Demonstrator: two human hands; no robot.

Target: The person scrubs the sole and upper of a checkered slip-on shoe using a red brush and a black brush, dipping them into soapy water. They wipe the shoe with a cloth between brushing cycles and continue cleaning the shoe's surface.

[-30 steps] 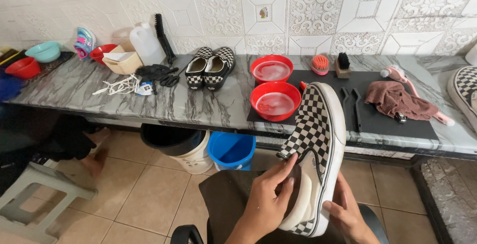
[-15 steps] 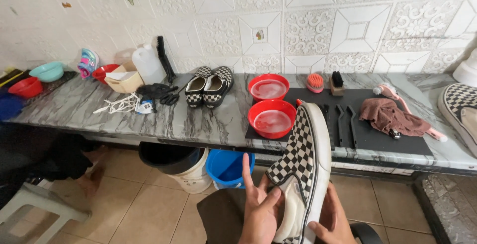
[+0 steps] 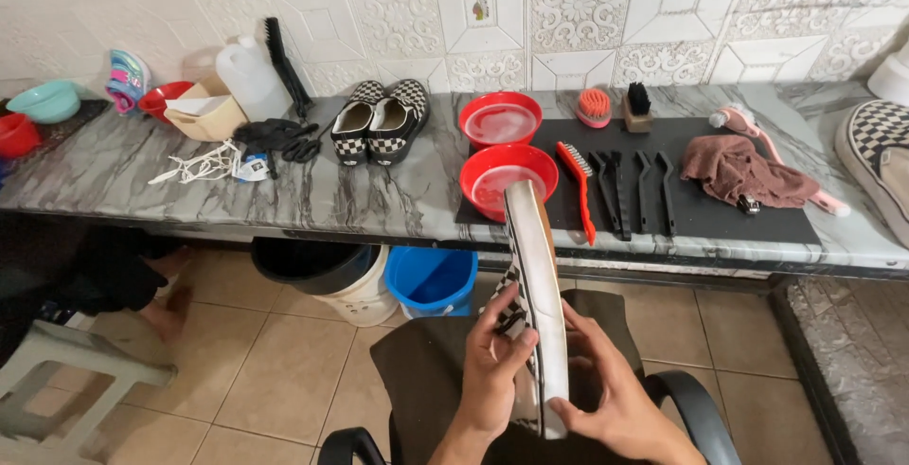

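A black-and-white checkered slip-on shoe [image 3: 533,285] with a white sole stands on edge over my lap, its sole edge turned toward me. My left hand [image 3: 494,370] grips its checkered upper from the left. My right hand [image 3: 611,394] holds the sole side from the right, near the heel. Both hands sit just in front of the marble counter [image 3: 284,195]. The inside of the shoe is hidden.
On the counter lie a black mat [image 3: 748,223] with several brushes [image 3: 615,186], two red bowls [image 3: 502,173], a brown cloth [image 3: 743,171], a pair of checkered shoes [image 3: 381,119], a white jug [image 3: 244,77] and another checkered shoe [image 3: 876,157]. Below stand a blue bucket [image 3: 434,280] and a grey stool [image 3: 66,370].
The shoe has turned from showing its checkered top to standing edge-on with the sole rim toward me. My left fingers closed onto the upper. The red-handled brush on the mat came into view.
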